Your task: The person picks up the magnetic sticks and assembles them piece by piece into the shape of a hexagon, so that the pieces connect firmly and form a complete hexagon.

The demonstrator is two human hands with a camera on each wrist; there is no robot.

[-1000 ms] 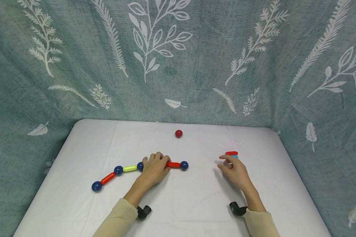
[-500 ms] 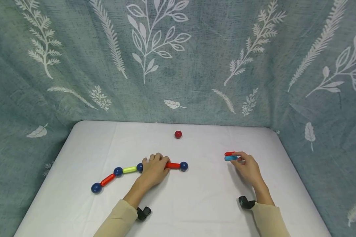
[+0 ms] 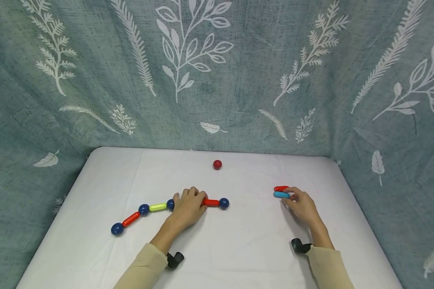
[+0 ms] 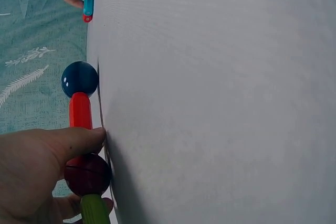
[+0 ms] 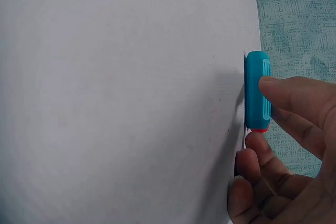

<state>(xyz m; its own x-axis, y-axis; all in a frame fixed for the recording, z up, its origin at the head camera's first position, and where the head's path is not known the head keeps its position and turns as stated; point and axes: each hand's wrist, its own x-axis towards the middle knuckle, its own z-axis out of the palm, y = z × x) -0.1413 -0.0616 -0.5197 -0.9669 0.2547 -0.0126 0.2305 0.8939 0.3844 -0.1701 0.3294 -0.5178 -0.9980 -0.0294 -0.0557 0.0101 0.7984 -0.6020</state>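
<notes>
My left hand (image 3: 189,206) grips the middle of a chain of magnetic rods and balls. In the left wrist view its thumb presses on a red rod (image 4: 80,109) beside a dark red ball (image 4: 87,176), with a yellow-green rod (image 4: 94,209) under that. A blue ball (image 3: 224,203) ends the chain on the right. My right hand (image 3: 304,205) pinches a light blue magnetic rod (image 5: 255,90), thumb on its near side. A second red rod (image 3: 280,188) lies right behind the blue one, parallel to it and mostly hidden in the right wrist view.
Leftward the chain runs on through a yellow-green rod (image 3: 158,207), a blue ball (image 3: 144,209) and a red rod (image 3: 131,219) to an end ball (image 3: 117,229). A loose red ball (image 3: 217,164) sits near the far edge of the white table (image 3: 238,249). Patterned cloth (image 3: 246,80) hangs behind.
My right hand has moved right and onto the blue rod, closing thumb and finger there. The left hand and the chain have stayed put.
</notes>
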